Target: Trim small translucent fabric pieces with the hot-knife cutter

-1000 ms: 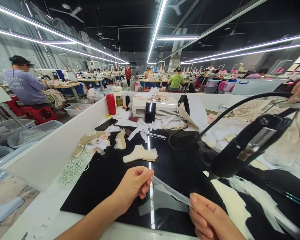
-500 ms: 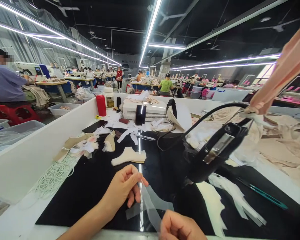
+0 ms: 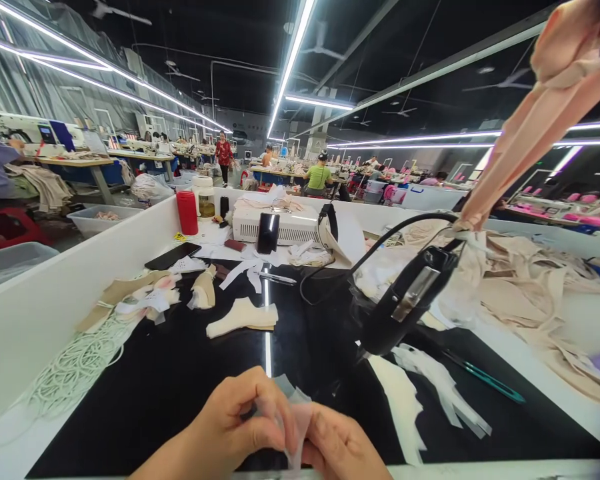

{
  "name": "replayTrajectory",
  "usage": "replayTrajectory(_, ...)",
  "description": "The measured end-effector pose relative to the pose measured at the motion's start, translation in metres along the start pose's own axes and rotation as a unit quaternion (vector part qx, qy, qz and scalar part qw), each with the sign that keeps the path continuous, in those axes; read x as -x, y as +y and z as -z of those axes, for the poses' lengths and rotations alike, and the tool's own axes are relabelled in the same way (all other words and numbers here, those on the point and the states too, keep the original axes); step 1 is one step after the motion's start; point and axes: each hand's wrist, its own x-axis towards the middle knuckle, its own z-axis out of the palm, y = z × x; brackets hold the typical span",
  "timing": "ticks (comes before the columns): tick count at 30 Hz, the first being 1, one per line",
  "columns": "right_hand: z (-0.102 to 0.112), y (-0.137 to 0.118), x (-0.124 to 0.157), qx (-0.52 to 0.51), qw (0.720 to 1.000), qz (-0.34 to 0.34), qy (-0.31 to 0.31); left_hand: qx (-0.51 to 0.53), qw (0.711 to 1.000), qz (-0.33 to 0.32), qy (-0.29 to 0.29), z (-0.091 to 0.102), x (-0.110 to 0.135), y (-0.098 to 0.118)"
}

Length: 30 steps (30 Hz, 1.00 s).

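Low over the front of the black tabletop (image 3: pixel 155 393), my left hand (image 3: pixel 250 420) pinches a piece of thin translucent white sheet (image 3: pixel 299 417). My right hand (image 3: pixel 337 437) is closed on the same sheet from the other side, the two hands almost touching. Part of the sheet sticks up above the fingers; the rest is hidden behind them. Beyond my hands lies a stack of cream fabric pieces (image 3: pixel 243 317). To the right, a black hand-held electric tool (image 3: pixel 405 300) hangs from a pink fabric strip (image 3: pixel 520 133), above cream and white cut pieces (image 3: pixel 397 407).
Green tweezers (image 3: pixel 490 380) lie at the right, near heaped beige fabric (image 3: pixel 530 300). Pale green cord (image 3: pixel 75 363) and scraps lie left. A white machine box (image 3: pixel 300 227), phone (image 3: pixel 269 233) and red container (image 3: pixel 187 212) stand at the back. White walls (image 3: pixel 55 287) edge the table. People sit at sewing tables beyond.
My hands have come together low at the front, and the sheet once stretched between them is now bunched in the fingers. The view has shifted slightly to the right.
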Motion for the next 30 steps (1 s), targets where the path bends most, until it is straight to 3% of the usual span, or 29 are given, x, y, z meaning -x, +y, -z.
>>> replayTrajectory(3,-0.002,0.010,-0.009,-0.074,0.995,0.026,0.067,-0.040,0.998,-0.040,-0.018,0.000,-0.002,0.001)
replayTrajectory(8,-0.006,-0.005,-0.006,-0.050,0.988,0.065,0.133,-0.087,0.994,-0.037,-0.048,0.001,-0.005,0.005)
replayTrajectory(12,-0.013,-0.025,0.002,-0.009,0.985,0.088,0.151,-0.047,0.997,0.058,-0.032,0.005,0.001,0.004)
replayTrajectory(15,-0.015,-0.034,0.006,0.034,0.983,0.092,0.153,0.017,0.987,0.154,0.046,0.004,-0.001,0.004)
replayTrajectory(18,-0.014,-0.039,0.009,0.090,0.981,0.081,0.153,0.022,0.973,0.209,0.096,-0.001,-0.007,0.004)
replayTrajectory(25,-0.006,-0.035,0.008,0.209,0.965,0.072,0.144,0.078,0.943,0.318,0.057,-0.012,-0.011,0.003)
replayTrajectory(30,-0.002,-0.025,0.008,0.217,0.959,0.061,0.171,0.037,0.927,0.358,0.102,-0.017,-0.014,0.008)
